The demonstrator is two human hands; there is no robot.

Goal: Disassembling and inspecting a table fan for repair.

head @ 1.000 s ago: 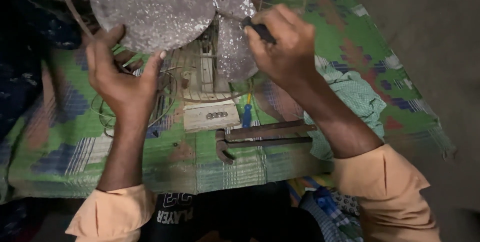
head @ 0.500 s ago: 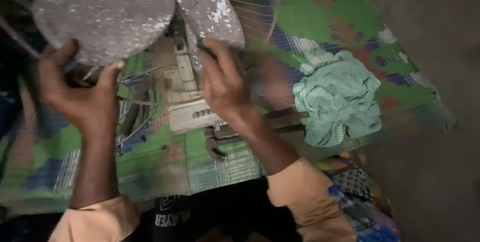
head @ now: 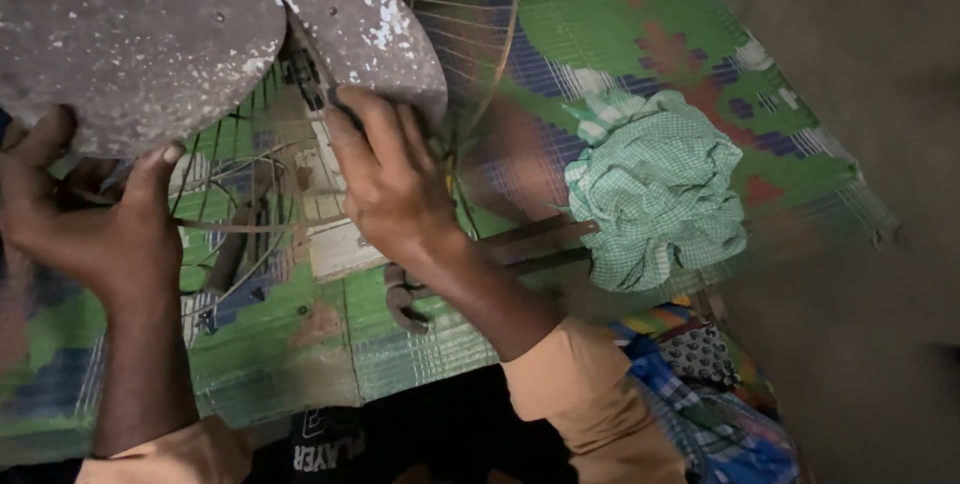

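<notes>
Right hand (head: pixel 395 179) — now behind fan blade (head: pixel 365 29)

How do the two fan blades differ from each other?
The left blade looks broad and lies mostly flat, with the left hand gripping its lower edge. The right blade looks narrower, slants downward, and has bigger white patches; the right hand rests beneath it. Both are grey, worn and speckled.

Speckled grey metal fan blade (head: pixel 140 54): cut off by the top and left edges.
Right hand (head: pixel 395 179): fingertips hidden under the blade edge; any held tool cannot be told.
Rusty pliers (head: pixel 405 299): mostly hidden beneath the right wrist.
Left hand (head: pixel 90 224): blurred; its grip is unclear.
Wire fan guard (head: pixel 470 34): smeared, cut off at the top.
</notes>
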